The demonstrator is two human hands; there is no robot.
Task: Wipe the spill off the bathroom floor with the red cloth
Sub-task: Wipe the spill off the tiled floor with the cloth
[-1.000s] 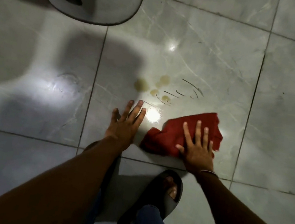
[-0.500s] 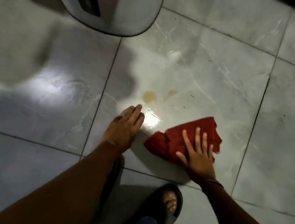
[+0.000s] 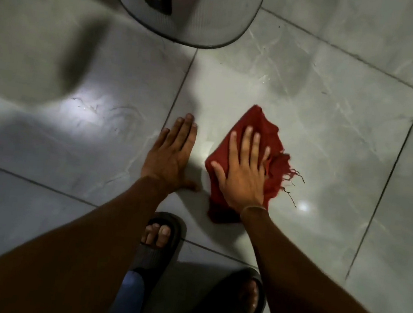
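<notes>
The red cloth (image 3: 261, 126) lies crumpled on the grey marble floor tile (image 3: 321, 123), frayed threads trailing at its right edge. My right hand (image 3: 244, 168) presses flat on top of it, fingers spread. My left hand (image 3: 171, 154) rests palm down on the bare tile just left of the cloth, fingers together, holding nothing. No yellowish spill drops show on the floor around the cloth; whatever lies beneath it is hidden.
A grey rounded bin or appliance base (image 3: 192, 6) stands on the floor at the top centre. My two feet in dark slides (image 3: 161, 236) (image 3: 248, 294) are planted just below my hands. Bright light reflections glare on the glossy tiles.
My right hand has pushed the red cloth forward and left over the spot where the yellowish drops and dark streaks lay; they no longer show. My left hand's fingers closed together.
</notes>
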